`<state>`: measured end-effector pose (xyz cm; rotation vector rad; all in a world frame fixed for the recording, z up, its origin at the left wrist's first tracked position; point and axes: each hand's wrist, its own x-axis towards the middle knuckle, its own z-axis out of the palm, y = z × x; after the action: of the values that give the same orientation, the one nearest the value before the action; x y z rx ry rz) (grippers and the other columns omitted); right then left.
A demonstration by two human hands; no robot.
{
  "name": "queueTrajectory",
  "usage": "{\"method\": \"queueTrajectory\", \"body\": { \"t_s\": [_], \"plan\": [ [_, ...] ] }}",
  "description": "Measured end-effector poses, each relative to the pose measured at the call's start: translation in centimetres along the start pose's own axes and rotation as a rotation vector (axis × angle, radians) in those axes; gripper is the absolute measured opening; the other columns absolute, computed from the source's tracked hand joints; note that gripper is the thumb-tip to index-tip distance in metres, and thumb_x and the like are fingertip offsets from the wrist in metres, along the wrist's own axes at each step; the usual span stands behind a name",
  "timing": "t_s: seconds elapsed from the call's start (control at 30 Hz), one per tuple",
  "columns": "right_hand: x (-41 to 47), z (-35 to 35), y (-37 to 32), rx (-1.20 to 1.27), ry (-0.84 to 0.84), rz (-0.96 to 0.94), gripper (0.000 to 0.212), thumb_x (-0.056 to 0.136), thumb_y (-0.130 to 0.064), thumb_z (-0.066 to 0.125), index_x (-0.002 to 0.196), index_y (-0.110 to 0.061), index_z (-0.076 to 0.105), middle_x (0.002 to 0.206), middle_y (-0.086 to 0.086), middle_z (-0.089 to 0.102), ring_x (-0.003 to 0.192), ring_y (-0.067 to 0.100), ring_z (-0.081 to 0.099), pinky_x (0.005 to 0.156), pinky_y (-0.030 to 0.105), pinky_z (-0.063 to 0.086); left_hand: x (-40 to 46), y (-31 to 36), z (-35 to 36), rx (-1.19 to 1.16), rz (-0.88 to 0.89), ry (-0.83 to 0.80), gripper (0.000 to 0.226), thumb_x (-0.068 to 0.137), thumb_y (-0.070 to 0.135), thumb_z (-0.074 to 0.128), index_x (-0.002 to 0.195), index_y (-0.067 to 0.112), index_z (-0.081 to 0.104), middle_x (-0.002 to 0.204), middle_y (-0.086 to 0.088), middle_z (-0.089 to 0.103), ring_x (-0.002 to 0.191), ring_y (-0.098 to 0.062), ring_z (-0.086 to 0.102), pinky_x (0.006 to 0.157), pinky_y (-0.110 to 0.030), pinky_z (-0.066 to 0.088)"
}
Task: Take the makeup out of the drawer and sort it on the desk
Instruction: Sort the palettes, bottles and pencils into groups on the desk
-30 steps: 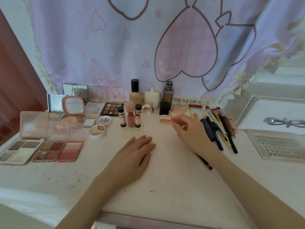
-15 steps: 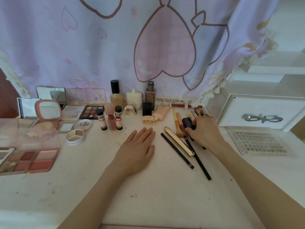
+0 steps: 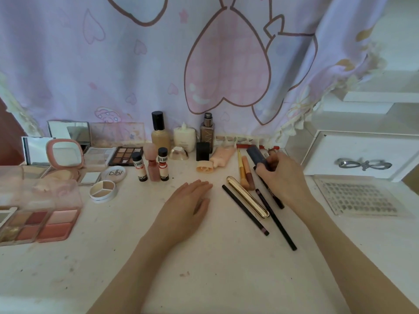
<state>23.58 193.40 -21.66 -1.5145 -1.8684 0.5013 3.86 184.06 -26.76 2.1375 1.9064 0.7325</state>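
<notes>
two hands: right (image 3: pixel 281 180) grips smooth dark tube (image 3: pixel 256 157), left (image 3: pixel 184 209) flat.

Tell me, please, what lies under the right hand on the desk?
The right hand grips a dark blue tube; a dark pencil runs out beneath the palm. Whatever else lies under the palm is covered.

White desk (image 3: pixel 226 279), palettes (image 3: pixel 40 225), bottles (image 3: pixel 160 134), pencils (image 3: pixel 244 209)

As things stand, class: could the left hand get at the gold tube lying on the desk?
Probably yes. The left hand rests flat and holds nothing, and only bare desk and one thin black pencil lie between it and the gold tube.
</notes>
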Motion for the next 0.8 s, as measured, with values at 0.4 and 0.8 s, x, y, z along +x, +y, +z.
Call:
{"method": "queueTrajectory", "body": {
  "t_s": [0.4,0.8],
  "plan": [
    [-3.4,2.9,-4.5,0.811,-0.753,0.313,0.024,0.089,-0.023,0.060,0.102,-0.003,0.061,0.062,0.004,0.054,0.043,0.010,0.040,0.042,0.018,0.033,-0.6,-0.4,-1.6,-0.346,0.102,0.357,0.028,0.081,0.019,0.059,0.107,0.030,0.054,0.098,0.016,0.057,0.088,0.004,0.048,0.074,-0.009,0.038],
    [-5.2,4.1,-4.4,1.204,-0.483,0.479,0.025,0.079,-0.022,0.065,0.099,-0.007,0.061,0.082,0.006,0.073,0.075,0.014,0.069,0.074,0.026,0.049,-0.5,0.4,-1.2,-0.253,0.134,0.457,0.027,0.080,0.035,0.058,0.104,0.021,0.060,0.097,0.014,0.051,0.092,0.010,0.044,0.078,-0.005,0.035]
  ]
}}
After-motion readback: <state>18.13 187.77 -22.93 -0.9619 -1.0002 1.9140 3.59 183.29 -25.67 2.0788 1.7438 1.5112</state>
